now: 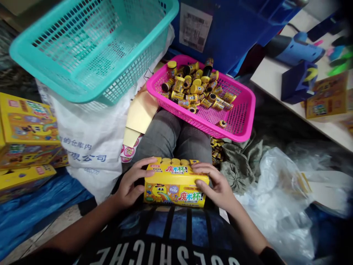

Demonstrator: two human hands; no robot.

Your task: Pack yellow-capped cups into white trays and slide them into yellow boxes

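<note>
Yellow box: at the lap, 6 o'clock from view centre; yellow caps along its 12 o'clock edge.
Left hand: grip grasping the box's 9 o'clock end.
Right hand: grip grasping the box's 3 o'clock end.
Pink basket: 12 to 1 o'clock of the box; holds small jars.
Teal basket: 11 o'clock.

The carton is coloured bright yellow and printed with a cartoon figure, a rainbow streak and multicoloured characters. One basket is tinted hot pink, its tubs coloured yellow and black; the other basket is toned turquoise. The white sack is marked with blue lettering, the black shirt with blue panels and pale letters.
</note>
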